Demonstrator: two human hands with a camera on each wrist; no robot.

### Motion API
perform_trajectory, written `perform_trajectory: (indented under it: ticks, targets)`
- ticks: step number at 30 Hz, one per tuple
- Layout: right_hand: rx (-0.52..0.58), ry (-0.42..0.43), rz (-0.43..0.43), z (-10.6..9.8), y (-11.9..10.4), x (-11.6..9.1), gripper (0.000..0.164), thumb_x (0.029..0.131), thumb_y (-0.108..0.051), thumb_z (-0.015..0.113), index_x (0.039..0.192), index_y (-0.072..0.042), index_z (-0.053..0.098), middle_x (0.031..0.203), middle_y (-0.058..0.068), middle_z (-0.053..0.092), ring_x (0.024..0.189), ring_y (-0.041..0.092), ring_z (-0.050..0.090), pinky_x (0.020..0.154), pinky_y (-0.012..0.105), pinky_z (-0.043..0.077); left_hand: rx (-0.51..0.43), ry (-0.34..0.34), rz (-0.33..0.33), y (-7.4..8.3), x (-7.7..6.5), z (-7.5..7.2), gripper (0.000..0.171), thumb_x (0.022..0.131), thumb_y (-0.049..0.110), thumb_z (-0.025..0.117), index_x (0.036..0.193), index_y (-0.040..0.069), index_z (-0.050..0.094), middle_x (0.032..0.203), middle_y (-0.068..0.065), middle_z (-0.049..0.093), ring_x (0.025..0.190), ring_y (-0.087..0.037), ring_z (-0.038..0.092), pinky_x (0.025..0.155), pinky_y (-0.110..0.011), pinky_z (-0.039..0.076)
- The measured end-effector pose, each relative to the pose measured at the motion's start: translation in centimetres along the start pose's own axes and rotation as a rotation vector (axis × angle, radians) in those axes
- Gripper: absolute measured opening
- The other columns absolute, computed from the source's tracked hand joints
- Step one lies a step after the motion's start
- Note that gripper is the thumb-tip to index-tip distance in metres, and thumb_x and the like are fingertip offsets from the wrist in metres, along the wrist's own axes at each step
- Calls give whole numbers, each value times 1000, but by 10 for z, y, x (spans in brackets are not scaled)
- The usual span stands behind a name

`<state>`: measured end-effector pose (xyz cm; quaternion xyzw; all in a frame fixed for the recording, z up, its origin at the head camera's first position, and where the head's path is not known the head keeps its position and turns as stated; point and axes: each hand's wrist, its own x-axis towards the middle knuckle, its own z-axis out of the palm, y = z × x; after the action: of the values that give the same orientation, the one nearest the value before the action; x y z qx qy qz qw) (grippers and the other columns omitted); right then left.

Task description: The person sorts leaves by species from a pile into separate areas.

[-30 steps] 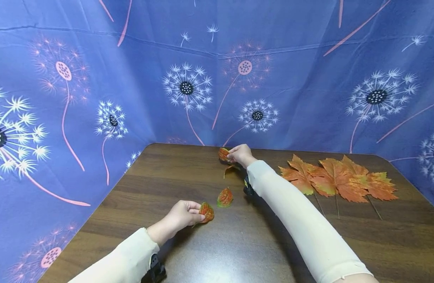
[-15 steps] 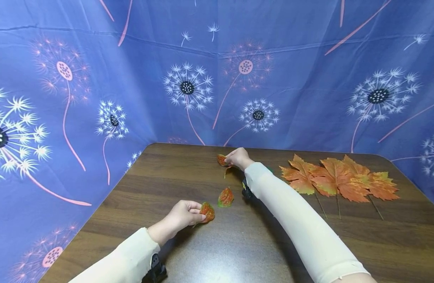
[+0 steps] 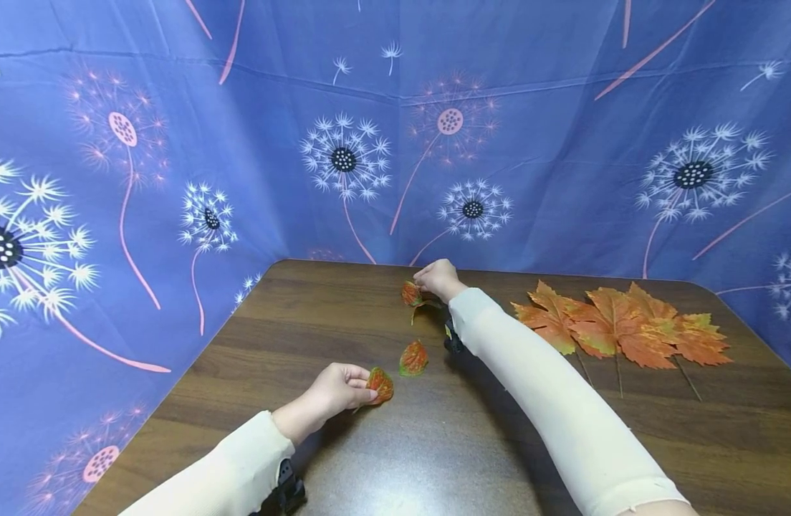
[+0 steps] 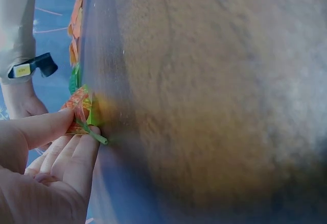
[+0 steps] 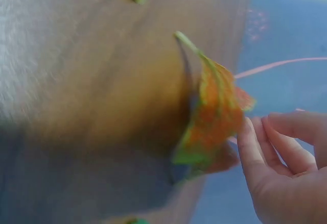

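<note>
My left hand [image 3: 334, 390] pinches a small orange-red artificial leaf [image 3: 380, 385] with green edges, between thumb and fingers. Its green stem [image 4: 97, 134] pokes out past the fingertips in the left wrist view. Just beyond lies a similar small leaf [image 3: 413, 358] on the table. Toward the far edge my right hand [image 3: 437, 278] hovers beside another small leaf [image 3: 411, 294], fingers extended. The right wrist view has a curled orange leaf [image 5: 217, 112] right at these fingertips, its stem pointing away; a second red leaf [image 5: 245, 99] shows partly behind it. Thumb and fingers there enclose nothing visible.
Several large orange maple leaves [image 3: 617, 326] with thin stems lie overlapping on the right of the brown wooden table [image 3: 292, 315]. A blue dandelion-print cloth [image 3: 266, 143] hangs behind the table's far and left edges. The right forearm stretches across the table.
My right hand lowered its small leaf at the far edge, then rose slightly, leaving the leaf below its fingertips. My left hand keeps its leaf in nearly the same place.
</note>
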<state>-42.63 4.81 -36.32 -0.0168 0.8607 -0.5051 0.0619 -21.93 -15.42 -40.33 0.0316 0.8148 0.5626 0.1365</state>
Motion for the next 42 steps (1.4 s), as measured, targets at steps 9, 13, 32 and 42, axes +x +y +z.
perform_trajectory:
  ticks: [9,13,32,42]
  targets:
    - [71,-50,-25,-16,-8,-12,23,95,-1,57,114,8,66,118,24,66,86,23,72,82,29,57,-32,-8,-8,2,-1,-3,25,85,-2,68,107,-12,63,98,-21,73,77,-9,68,69,-25,57]
    - [67,-69,-32,-20,-4,-17,24,95,-1,57,115,8,66,118,26,65,76,16,71,85,31,57,-48,-11,-3,1,-1,-2,26,86,-2,67,109,-13,62,98,-20,73,75,-7,66,66,-22,55]
    - [-159,-317,-303,-33,1,-44,34,95,-11,61,126,3,60,118,17,67,109,28,62,97,47,49,-24,16,4,2,-2,2,25,84,-5,68,107,-13,63,94,-19,73,74,-8,65,67,-23,56]
    - [-152,-389,-351,-28,3,-58,33,92,-13,67,121,1,64,114,13,71,108,22,64,97,39,50,-18,15,31,0,-3,2,23,84,-5,68,105,-13,63,95,-21,73,74,-8,66,66,-22,54]
